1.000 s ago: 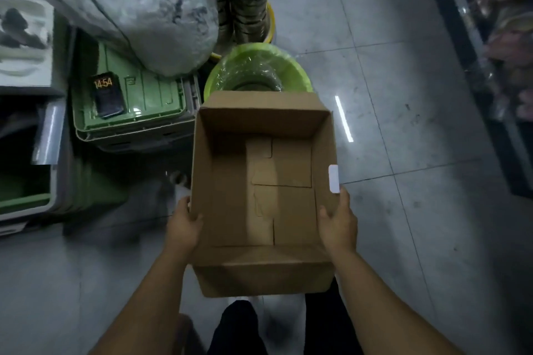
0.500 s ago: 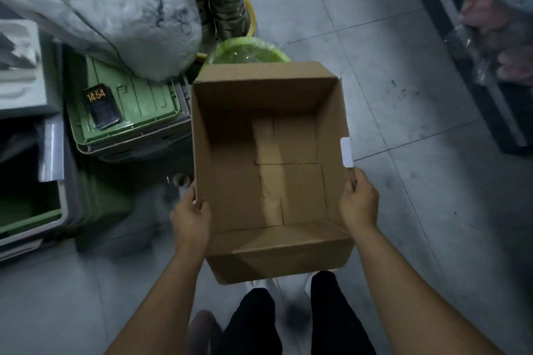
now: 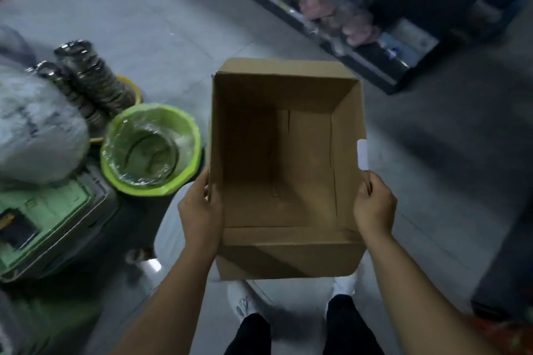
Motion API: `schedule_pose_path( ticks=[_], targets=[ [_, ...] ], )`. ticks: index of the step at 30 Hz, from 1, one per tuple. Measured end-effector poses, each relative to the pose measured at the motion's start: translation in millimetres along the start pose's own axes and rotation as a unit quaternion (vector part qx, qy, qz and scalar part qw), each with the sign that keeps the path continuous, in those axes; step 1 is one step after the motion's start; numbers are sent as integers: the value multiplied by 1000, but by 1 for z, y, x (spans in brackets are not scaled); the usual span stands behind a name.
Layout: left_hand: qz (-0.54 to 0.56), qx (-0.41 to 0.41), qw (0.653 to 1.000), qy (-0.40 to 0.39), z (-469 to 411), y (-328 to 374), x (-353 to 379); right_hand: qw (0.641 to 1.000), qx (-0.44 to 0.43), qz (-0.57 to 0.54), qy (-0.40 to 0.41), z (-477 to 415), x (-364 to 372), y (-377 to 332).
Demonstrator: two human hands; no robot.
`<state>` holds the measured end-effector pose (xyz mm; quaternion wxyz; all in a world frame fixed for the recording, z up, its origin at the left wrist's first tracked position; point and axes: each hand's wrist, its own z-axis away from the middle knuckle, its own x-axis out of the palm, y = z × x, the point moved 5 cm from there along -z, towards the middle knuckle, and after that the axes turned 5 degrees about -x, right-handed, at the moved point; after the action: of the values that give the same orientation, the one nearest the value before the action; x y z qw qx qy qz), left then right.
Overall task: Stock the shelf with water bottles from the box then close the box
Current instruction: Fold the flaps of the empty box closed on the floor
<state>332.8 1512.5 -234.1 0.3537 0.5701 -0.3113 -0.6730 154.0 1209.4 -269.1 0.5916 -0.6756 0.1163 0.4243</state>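
Grey floor tiles spread below me, the shelf off to my right. My left hand and right hand grip the side walls of the box, fingers curled on cardboard. It looks empty, so I should probably set it down level before folding the flaps.

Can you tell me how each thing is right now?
Box: open, empty, held up off the floor.
Left-hand grip: holds the box's left wall.
Right-hand grip: holds the box's right wall.
Green basin: upright, wrapped in clear film.
Shelf: holds goods, too blurred to name.
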Motion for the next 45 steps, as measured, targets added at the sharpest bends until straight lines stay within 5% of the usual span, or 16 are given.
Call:
schedule_pose_path(
  ticks=[8, 16, 34, 45],
  targets=[
    [-33, 54, 993, -97, 89, 88, 187, 994, 87, 5, 71, -73, -126, 155],
    [-70, 15, 986, -153, 118, 75, 367, 986, 157, -9, 62, -152, -140, 307],
    [-86, 79, 972, -206, -43, -190, 710, 981, 191, 1, 40, -306, 163, 575],
    [-228, 184, 928, -228, -86, -262, 794, 980, 134, 147, 6, -346, 225, 648]
  ],
)
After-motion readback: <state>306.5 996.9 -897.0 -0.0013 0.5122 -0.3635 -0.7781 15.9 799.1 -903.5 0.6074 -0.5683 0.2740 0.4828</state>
